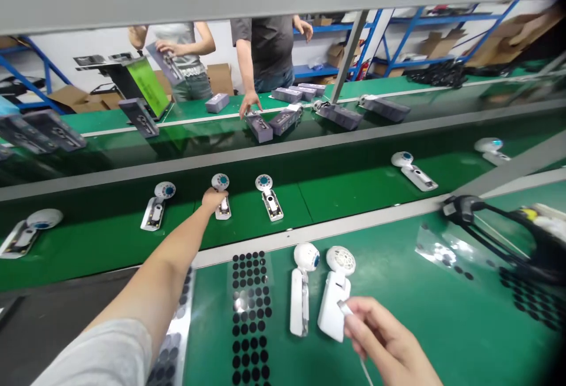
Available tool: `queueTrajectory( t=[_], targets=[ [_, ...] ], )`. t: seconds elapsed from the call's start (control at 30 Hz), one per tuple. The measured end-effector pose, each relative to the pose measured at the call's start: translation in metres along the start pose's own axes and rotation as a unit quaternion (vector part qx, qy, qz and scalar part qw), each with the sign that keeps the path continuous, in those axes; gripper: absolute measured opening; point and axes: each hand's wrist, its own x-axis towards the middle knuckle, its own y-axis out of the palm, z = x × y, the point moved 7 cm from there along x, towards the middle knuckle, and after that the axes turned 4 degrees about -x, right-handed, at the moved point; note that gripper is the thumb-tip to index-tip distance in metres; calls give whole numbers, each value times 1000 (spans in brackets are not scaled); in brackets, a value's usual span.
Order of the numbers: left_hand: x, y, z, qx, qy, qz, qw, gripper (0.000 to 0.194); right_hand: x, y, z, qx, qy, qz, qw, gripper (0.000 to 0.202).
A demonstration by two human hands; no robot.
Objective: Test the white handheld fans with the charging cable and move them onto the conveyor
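Note:
My left hand reaches across to the green belt and closes on a small white handheld fan, partly covering its neck. Beside it on the belt lies another fan with a round head and a blue centre. Pinched in my right hand is the white plug of a USB cable, its cord hanging below. The plug is just in front of a fan lying back up; whether they touch I cannot tell. Left of that one, a further fan rests on its side on the green bench.
Sheets of black round stickers lie on the bench. More fans are spread along the belt. Across the line, two people handle purple boxes. A grey post slants at right, near a black-handled object.

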Motion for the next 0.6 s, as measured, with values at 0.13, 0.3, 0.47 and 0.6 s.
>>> queueTrajectory(
  t=[0.13,0.3,0.47,0.6],
  targets=[
    [-50,18,-11,-164,-7,98,982,21,-4,15,22,33,-35,3,999,29],
    [-175,17,-22,-324,-4,260,910,26,-16,36,47,42,-88,15,995,21],
    [-304,6,-20,-426,-38,374,823,30,-35,59,67,33,-140,56,988,14],
    [-348,-5,-19,-440,-39,389,809,29,-54,68,72,35,-157,71,984,11]
  ],
)
